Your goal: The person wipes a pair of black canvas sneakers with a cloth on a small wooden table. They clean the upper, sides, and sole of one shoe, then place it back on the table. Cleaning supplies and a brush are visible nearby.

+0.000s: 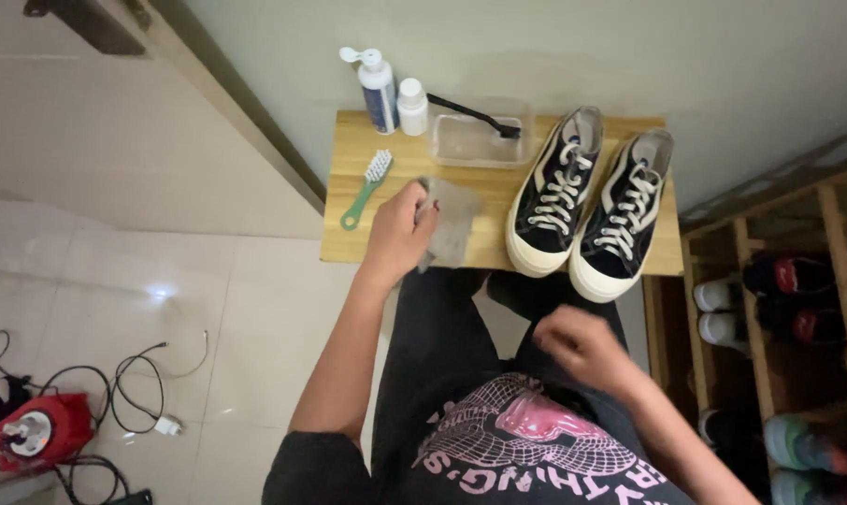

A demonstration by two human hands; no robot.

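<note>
My left hand (397,232) grips a grey cloth (452,223) that lies on a small wooden table (349,245). My right hand (582,348) hangs blurred over my lap, below the table's front edge, with nothing visible in it. Two black sneakers with white laces stand side by side on the table's right half, the left sneaker (554,192) and the right sneaker (624,210), toes pointing toward me. A green-handled brush (366,187) lies to the left of my left hand.
At the table's back stand a blue-and-white bottle (379,89), a small white bottle (411,106) and a clear tray (475,140) with a black brush (475,115) in it. A wooden shoe rack (779,299) is at right. Cables and a red device (40,432) lie on the tiled floor at left.
</note>
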